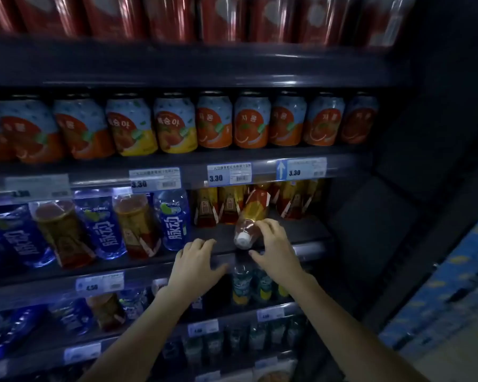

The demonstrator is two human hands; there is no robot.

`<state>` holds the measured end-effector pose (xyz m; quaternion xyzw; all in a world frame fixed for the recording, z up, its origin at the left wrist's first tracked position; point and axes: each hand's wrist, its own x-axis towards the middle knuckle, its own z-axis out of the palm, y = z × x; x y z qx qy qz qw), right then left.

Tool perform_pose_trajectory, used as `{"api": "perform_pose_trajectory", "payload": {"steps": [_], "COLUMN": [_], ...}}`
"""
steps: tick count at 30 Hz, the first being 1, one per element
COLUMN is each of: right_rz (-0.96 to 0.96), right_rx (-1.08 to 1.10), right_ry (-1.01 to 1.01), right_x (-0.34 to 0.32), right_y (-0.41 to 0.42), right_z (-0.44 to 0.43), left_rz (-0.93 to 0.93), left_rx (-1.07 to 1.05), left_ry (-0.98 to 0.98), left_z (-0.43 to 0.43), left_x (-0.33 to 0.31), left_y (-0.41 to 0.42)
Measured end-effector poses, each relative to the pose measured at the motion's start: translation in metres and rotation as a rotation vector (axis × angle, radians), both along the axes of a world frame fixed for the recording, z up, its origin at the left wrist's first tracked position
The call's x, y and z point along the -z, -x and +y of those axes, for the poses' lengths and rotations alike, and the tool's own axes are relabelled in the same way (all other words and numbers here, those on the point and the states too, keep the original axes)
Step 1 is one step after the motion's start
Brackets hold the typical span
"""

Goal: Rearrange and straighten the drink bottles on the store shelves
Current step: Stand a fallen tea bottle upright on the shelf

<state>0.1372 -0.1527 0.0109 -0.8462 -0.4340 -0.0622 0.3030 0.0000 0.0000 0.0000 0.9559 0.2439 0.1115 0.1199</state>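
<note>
An amber tea bottle with a white cap and an orange-red label leans forward out of its row on the middle shelf. My right hand curls around its neck, fingers over the top and thumb beneath the cap. My left hand rests with spread fingers on the shelf's front edge, just left of the bottle, holding nothing. Behind the tilted bottle stand more tea bottles. To the left, blue drink bottles alternate with amber tea bottles.
Fruit drink cans line the shelf above, with price tags on its rail. Red cans fill the top shelf. Lower shelves hold more bottles. Stacked blue cartons stand at the right on the floor.
</note>
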Motion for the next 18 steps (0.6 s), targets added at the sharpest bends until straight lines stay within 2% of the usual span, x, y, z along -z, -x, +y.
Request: {"api": "perform_pose_trajectory", "payload": {"steps": [3,8,18], "right_rz": [-0.052,-0.102,-0.179], "right_rx": [0.000,-0.036,-0.038], "right_ry": [0.008,0.055,0.036], "right_x": [0.005,0.013,0.018], "right_y": [-0.007,-0.015,-0.020], "right_z": [0.007,0.014,0.015], "left_rz": [0.014,-0.070,-0.105], "left_rx": [-0.028,-0.017,-0.012], "left_ry": [-0.061,-0.113,-0.116], "left_z": [0.002,0.000,0.001], "left_x": [0.010,0.019,0.015], "left_y": [-0.002,-0.002,-0.004]}}
